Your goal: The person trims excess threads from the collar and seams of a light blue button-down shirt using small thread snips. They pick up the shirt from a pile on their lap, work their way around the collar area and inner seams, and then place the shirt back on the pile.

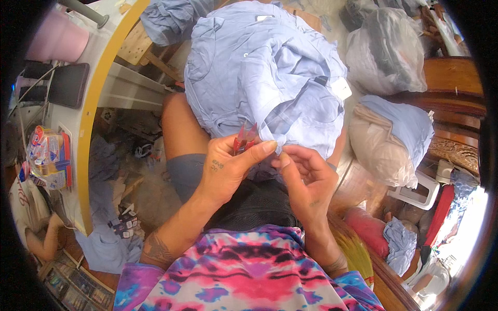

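A light blue garment (223, 62) lies bunched in a large heap across my lap, with small white tags on it. My left hand (228, 160) is closed, its thumb and forefinger pinching a bit of the cloth's near edge. Tucked in that same hand is a small red tool with pointed ends (245, 139), which looks like thread snips; the fingers partly hide it. Close beside it, my right hand (308, 173) pinches the same edge between thumb and forefinger, the other fingers curled. Whatever lies between the fingertips is too small to make out.
To the left stands a white table with a yellow edge (98, 103), bearing a pink bucket (59, 36), a dark flat device (69, 85) and a colourful package (49, 158). Another person's arm (44, 241) shows lower left. Stuffed plastic bags (386, 52) and a wooden bench (451, 78) are right.
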Demonstrator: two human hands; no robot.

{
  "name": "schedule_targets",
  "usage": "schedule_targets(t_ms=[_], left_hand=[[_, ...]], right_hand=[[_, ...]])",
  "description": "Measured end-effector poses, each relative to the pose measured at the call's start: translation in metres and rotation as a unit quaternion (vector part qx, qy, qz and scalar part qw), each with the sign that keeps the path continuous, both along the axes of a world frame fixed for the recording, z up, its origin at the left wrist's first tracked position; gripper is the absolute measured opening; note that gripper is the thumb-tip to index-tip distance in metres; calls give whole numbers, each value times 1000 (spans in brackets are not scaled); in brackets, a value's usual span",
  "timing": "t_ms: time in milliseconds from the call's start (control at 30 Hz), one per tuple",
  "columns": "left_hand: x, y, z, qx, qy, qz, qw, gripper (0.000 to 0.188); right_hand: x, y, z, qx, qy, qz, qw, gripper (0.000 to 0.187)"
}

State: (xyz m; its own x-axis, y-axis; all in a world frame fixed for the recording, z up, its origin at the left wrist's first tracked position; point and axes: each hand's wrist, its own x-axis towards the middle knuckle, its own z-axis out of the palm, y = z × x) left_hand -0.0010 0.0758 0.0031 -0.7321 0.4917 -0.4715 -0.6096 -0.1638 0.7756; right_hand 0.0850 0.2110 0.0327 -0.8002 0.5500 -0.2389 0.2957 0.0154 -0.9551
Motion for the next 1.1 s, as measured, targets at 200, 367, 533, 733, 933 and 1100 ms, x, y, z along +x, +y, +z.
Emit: schedule_targets(t_ms=[200, 367, 533, 733, 933, 1100], left_hand=[[5, 6, -1, -10, 9, 4, 1000, 16], [1, 3, -2, 5, -21, -23, 999, 15], [0, 3, 2, -2, -16, -12, 1000, 17], [-1, 1, 0, -6, -13, -10, 1000, 17], [0, 5, 0, -20, 4, 3, 1000, 17], [-2, 3, 0, -10, 6, -7, 1000, 17]], right_hand=[[-1, 2, -2, 52, 12, 25, 998, 18], [1, 7, -2, 39, 5, 32, 999, 18], [1, 8, -8, -3, 10, 32, 999, 19], [-2, 1, -5, -80, 22, -5, 997, 17], [-4, 3, -8, -41, 30, 5, 999, 14], [-5, 5, -7, 23, 24, 22, 999, 15]])
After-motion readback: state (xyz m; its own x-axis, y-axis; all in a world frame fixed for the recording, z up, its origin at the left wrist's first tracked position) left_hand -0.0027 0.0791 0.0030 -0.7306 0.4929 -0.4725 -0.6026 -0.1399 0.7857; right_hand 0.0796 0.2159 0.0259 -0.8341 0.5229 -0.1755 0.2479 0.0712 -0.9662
